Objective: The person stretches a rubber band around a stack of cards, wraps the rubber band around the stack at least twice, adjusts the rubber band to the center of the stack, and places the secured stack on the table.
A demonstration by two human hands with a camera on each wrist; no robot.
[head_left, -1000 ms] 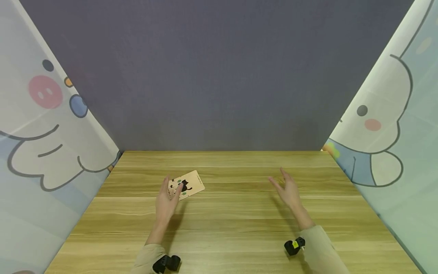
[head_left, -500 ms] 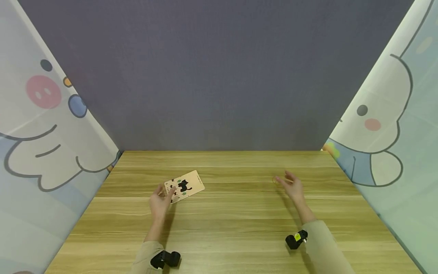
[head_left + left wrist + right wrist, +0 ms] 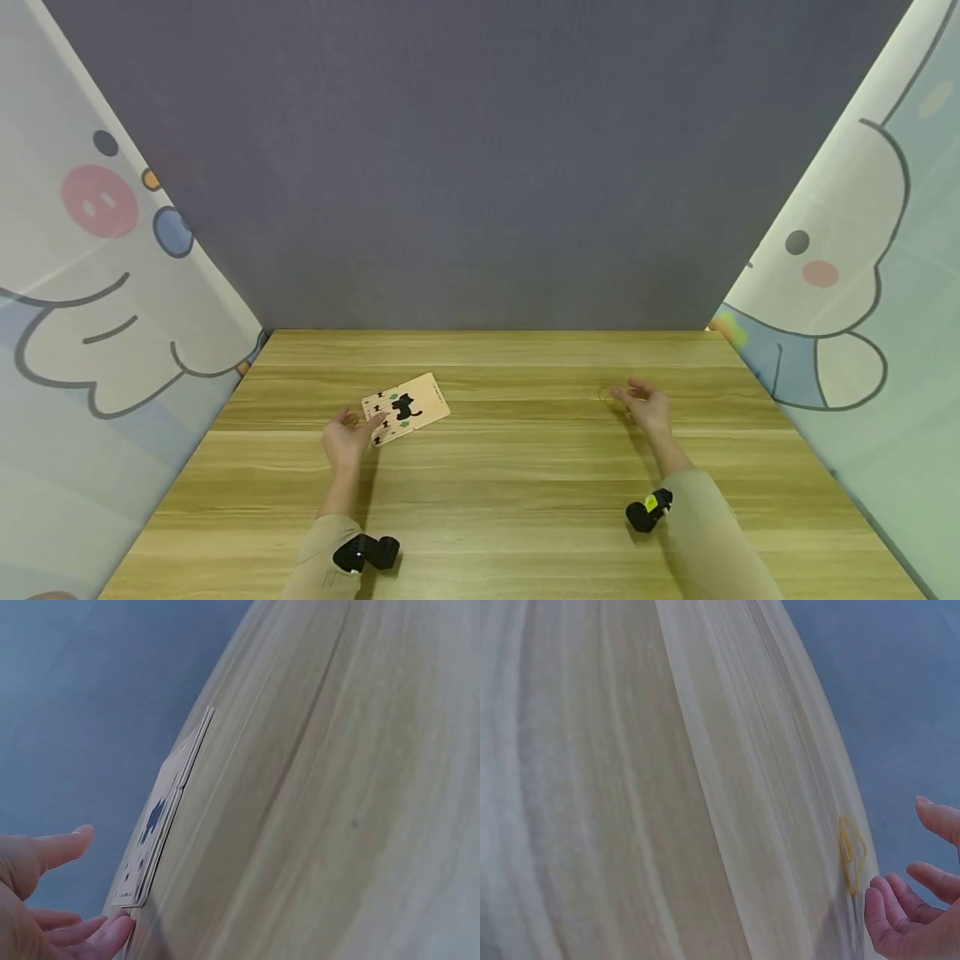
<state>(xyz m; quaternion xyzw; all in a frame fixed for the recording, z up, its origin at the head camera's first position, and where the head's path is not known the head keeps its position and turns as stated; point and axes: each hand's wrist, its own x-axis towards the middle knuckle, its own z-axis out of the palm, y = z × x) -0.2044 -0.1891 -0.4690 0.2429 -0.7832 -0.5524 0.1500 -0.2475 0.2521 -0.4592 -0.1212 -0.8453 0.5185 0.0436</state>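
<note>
A flat cream card-like stack (image 3: 411, 407) with a black cat print lies tilted on the table's left half; its layered edge shows in the left wrist view (image 3: 155, 821). My left hand (image 3: 345, 446) is at its near left corner, thumb raised apart from the fingers (image 3: 97, 937), which are by the end of the stack; whether they touch it I cannot tell. On the right half lies a thin yellow band (image 3: 602, 395), looped loosely in the right wrist view (image 3: 844, 859). Just right of it my right hand (image 3: 651, 417) has loosely bent fingers and grips nothing.
The wood-grain table (image 3: 495, 500) ends at a dark grey upright panel (image 3: 480, 167). Printed cartoon curtains stand at the left (image 3: 45, 433) and right (image 3: 862, 450). Each sleeve carries a black wrist camera, one left (image 3: 366, 552) and one right (image 3: 648, 510).
My left hand has drawn back toward the near left, uncovering more of the stack. My right hand has shifted slightly right, its fingers more bent. Stack and band look unmoved.
</note>
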